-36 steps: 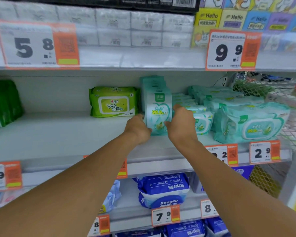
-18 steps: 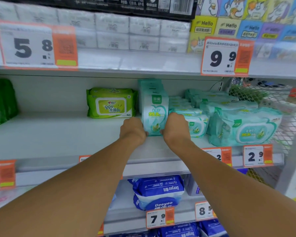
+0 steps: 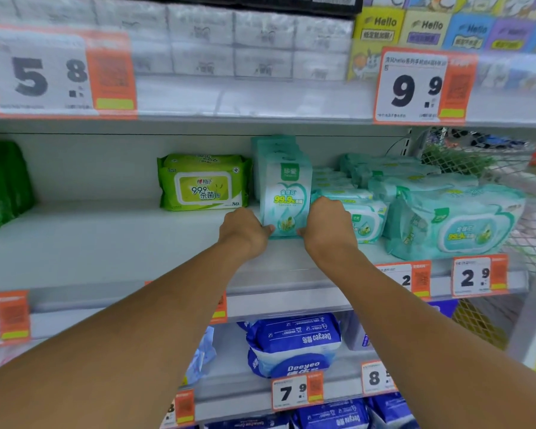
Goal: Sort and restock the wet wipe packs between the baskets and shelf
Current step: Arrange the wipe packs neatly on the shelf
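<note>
An upright teal-and-white wet wipe pack [image 3: 287,193] stands at the front of a row of like packs on the middle shelf [image 3: 112,243]. My left hand [image 3: 245,232] grips its lower left edge and my right hand [image 3: 330,226] grips its lower right edge, thumbs on the front. To its left stands a lime green wipe pack [image 3: 203,182]. Right of it lie flat teal wipe packs [image 3: 455,224] in stacks.
Dark green packs [image 3: 3,184] sit at the shelf's far left. A wire mesh basket [image 3: 477,162] stands at the right end. Blue Deeyeo packs [image 3: 293,345] fill the shelf below. Tissue packs [image 3: 217,38] and price tags [image 3: 421,85] line the shelf above.
Both hands have slid down to the pack's lower edges and closed in on it. The upright pack has stayed in about the same spot on the shelf.
</note>
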`<move>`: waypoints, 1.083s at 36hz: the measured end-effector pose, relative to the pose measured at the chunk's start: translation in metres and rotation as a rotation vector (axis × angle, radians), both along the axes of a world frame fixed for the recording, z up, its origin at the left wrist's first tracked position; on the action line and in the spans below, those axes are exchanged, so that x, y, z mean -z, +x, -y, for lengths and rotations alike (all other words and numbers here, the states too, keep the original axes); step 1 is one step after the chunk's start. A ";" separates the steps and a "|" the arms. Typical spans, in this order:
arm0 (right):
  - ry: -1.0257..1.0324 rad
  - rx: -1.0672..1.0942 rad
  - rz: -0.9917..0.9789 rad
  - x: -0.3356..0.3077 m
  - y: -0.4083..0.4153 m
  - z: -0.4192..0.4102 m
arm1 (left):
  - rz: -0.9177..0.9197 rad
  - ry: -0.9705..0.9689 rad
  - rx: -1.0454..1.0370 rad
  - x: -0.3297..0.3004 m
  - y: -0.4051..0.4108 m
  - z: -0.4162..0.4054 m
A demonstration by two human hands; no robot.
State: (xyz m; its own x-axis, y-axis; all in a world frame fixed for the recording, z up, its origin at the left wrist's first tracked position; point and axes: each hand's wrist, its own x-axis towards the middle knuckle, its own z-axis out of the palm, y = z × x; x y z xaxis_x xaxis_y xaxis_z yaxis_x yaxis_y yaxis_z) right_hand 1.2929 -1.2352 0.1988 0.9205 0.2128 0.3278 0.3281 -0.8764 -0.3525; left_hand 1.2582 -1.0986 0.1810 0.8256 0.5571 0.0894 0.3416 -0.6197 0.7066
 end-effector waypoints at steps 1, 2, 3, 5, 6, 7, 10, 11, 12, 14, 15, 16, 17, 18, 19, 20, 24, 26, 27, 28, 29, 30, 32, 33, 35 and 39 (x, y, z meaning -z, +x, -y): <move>-0.008 -0.001 -0.004 -0.001 -0.001 0.000 | -0.005 -0.007 -0.001 0.000 -0.001 0.000; -0.018 -0.001 -0.010 -0.003 -0.001 0.001 | -0.009 -0.006 0.001 -0.001 -0.002 0.001; -0.025 -0.002 -0.018 -0.005 -0.002 0.001 | -0.013 -0.007 0.004 -0.002 -0.003 0.001; -0.035 -0.006 -0.025 -0.010 -0.004 0.002 | -0.007 -0.012 0.018 -0.004 -0.006 0.002; -0.033 -0.012 -0.025 -0.012 -0.006 0.004 | -0.002 0.001 0.033 -0.006 -0.009 0.003; -0.033 -0.020 -0.021 -0.014 -0.010 0.006 | 0.003 0.028 0.048 -0.008 -0.013 0.004; -0.012 -0.050 0.091 -0.017 -0.036 0.012 | 0.075 0.135 0.085 -0.011 -0.034 0.004; 0.044 -0.065 0.151 -0.015 -0.048 0.013 | 0.119 0.189 0.088 -0.010 -0.045 0.003; 0.122 -0.091 0.222 -0.010 -0.063 0.014 | 0.187 0.253 0.097 -0.008 -0.058 0.002; 0.346 -0.186 0.358 0.005 -0.100 0.009 | 0.394 0.354 0.140 -0.002 -0.094 0.001; 0.468 -0.244 0.378 0.016 -0.121 0.005 | 0.497 0.373 0.171 0.004 -0.116 0.000; 0.557 -0.299 0.357 0.033 -0.140 -0.001 | 0.575 0.379 0.200 0.013 -0.141 -0.001; 0.588 -0.348 0.285 0.054 -0.161 -0.006 | 0.613 0.380 0.212 0.029 -0.168 -0.002; 0.566 -0.399 0.181 0.081 -0.180 -0.013 | 0.604 0.376 0.197 0.050 -0.193 -0.005; 0.519 -0.457 0.052 0.112 -0.198 -0.020 | 0.557 0.361 0.156 0.075 -0.219 -0.010; 0.445 -0.507 -0.113 0.148 -0.215 -0.025 | 0.475 0.318 0.103 0.108 -0.245 -0.016; -0.011 -0.627 -0.805 0.264 -0.284 -0.015 | -0.051 0.024 -0.110 0.242 -0.356 -0.026; -0.133 -0.585 -0.936 0.298 -0.309 -0.001 | -0.250 -0.073 -0.150 0.293 -0.406 -0.018; -0.209 -0.580 -0.944 0.312 -0.319 0.003 | -0.311 -0.093 -0.155 0.312 -0.427 -0.012; -0.290 -0.603 -0.944 0.324 -0.326 0.004 | -0.355 -0.120 -0.154 0.327 -0.442 -0.006; -0.357 -0.645 -0.952 0.333 -0.333 0.003 | -0.394 -0.160 -0.146 0.337 -0.453 0.001; -0.410 -0.690 -0.973 0.339 -0.338 -0.001 | -0.429 -0.214 -0.126 0.345 -0.460 0.007; -0.502 -0.771 -1.001 0.340 -0.342 -0.009 | -0.500 -0.296 -0.016 0.350 -0.467 0.017; -0.566 -0.813 -1.016 0.337 -0.343 -0.012 | -0.537 -0.286 0.057 0.352 -0.470 0.020; -0.774 -0.925 -1.049 0.332 -0.345 -0.015 | -0.630 -0.236 0.194 0.352 -0.474 0.020; -1.117 -1.066 -0.786 0.340 -0.363 0.003 | -0.770 -0.181 0.361 0.346 -0.476 0.020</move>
State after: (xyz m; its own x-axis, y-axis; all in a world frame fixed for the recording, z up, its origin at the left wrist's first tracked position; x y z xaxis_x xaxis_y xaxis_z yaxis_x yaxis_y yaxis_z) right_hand 0.9296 -1.2386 -0.1409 0.0899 0.5780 -0.8111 0.9398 -0.3189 -0.1231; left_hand 0.7818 -1.1187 -0.1652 0.7491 0.2013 -0.6311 0.5692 -0.6829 0.4578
